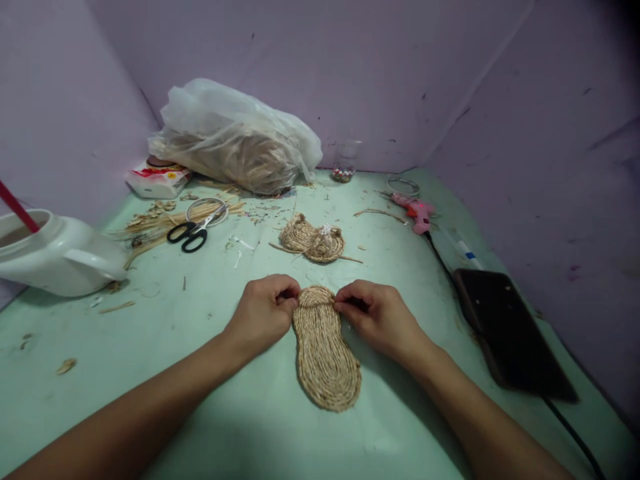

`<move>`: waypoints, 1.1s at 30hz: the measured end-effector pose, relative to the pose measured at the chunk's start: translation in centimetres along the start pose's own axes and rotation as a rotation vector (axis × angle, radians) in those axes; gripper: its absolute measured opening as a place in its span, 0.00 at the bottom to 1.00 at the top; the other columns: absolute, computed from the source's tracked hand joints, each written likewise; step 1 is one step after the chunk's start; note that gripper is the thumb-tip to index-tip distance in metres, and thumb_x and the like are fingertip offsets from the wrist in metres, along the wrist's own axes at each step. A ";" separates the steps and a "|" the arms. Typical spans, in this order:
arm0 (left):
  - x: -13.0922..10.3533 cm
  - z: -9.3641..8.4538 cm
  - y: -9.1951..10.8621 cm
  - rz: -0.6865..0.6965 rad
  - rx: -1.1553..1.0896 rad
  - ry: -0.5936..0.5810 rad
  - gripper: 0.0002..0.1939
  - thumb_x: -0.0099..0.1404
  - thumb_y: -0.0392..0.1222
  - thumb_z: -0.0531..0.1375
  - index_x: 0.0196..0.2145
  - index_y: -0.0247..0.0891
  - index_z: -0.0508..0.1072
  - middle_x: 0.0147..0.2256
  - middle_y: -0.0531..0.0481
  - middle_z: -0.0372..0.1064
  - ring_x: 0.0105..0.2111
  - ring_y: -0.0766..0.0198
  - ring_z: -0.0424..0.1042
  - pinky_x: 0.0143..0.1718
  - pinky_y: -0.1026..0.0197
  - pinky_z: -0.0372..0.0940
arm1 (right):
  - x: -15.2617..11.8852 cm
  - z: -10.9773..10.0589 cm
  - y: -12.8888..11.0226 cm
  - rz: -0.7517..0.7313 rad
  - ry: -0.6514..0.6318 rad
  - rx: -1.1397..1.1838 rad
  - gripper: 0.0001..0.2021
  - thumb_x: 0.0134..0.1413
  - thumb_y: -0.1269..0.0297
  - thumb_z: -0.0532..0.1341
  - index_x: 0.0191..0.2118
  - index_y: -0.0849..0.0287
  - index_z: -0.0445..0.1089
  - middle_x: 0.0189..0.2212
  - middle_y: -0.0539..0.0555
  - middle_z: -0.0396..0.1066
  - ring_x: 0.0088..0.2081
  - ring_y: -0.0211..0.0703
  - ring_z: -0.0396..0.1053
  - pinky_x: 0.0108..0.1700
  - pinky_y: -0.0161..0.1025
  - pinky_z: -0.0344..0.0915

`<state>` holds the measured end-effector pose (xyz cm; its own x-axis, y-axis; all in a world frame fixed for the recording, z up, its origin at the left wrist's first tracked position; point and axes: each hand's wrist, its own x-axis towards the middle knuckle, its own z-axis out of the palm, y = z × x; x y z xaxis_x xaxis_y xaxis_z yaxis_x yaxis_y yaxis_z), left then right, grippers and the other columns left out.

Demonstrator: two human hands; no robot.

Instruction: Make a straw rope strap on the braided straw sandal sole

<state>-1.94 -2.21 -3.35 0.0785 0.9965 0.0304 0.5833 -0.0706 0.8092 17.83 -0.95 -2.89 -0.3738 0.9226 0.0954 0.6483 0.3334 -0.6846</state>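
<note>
A sole-shaped piece of coiled straw cord, like a small slipper sole, lies flat on the table in front of me. Near its far end a straw band runs across it from side to side. My left hand pinches at the left edge, by one end of that band. On the opposite edge my right hand pinches with thumb and forefinger. Whether the fingertips grip the band alone or the sole too is hard to see. Just beyond lies a pair of small coiled straw pieces, with white beads on the right one.
Black-handled scissors lie on straw strands at left, near a white jug. A plastic bag and a tissue pack stand at the back, with a bead jar. At right are a pink glue gun and a black phone-like slab.
</note>
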 end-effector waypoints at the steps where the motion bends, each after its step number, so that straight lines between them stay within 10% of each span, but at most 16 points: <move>1: 0.0 0.0 0.0 0.020 0.009 0.001 0.05 0.51 0.31 0.55 0.25 0.36 0.71 0.23 0.54 0.66 0.24 0.69 0.63 0.26 0.66 0.58 | 0.0 0.0 0.0 -0.008 0.000 -0.005 0.04 0.47 0.72 0.60 0.29 0.59 0.72 0.26 0.52 0.72 0.28 0.39 0.66 0.31 0.36 0.60; 21: 0.3 -0.2 0.1 -0.047 -0.200 -0.086 0.16 0.47 0.30 0.56 0.37 0.35 0.68 0.23 0.57 0.63 0.19 0.72 0.60 0.20 0.68 0.55 | -0.4 -0.3 -0.8 -0.028 -0.055 -0.132 0.04 0.50 0.71 0.56 0.31 0.59 0.67 0.25 0.51 0.70 0.26 0.37 0.62 0.27 0.33 0.53; 33: 0.1 -0.4 1.5 -0.208 -0.461 -0.073 0.14 0.47 0.33 0.57 0.34 0.34 0.65 0.22 0.58 0.60 0.14 0.75 0.59 0.12 0.70 0.55 | 0.2 -0.5 -1.1 0.388 -0.174 0.696 0.09 0.47 0.77 0.56 0.37 0.62 0.64 0.20 0.44 0.61 0.16 0.28 0.56 0.17 0.28 0.53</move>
<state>-1.38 -2.23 -1.94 0.0646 0.9803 -0.1865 0.1770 0.1727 0.9689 17.38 -0.99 -1.71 -0.3426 0.8850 -0.3151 0.2136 -0.2533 -0.9435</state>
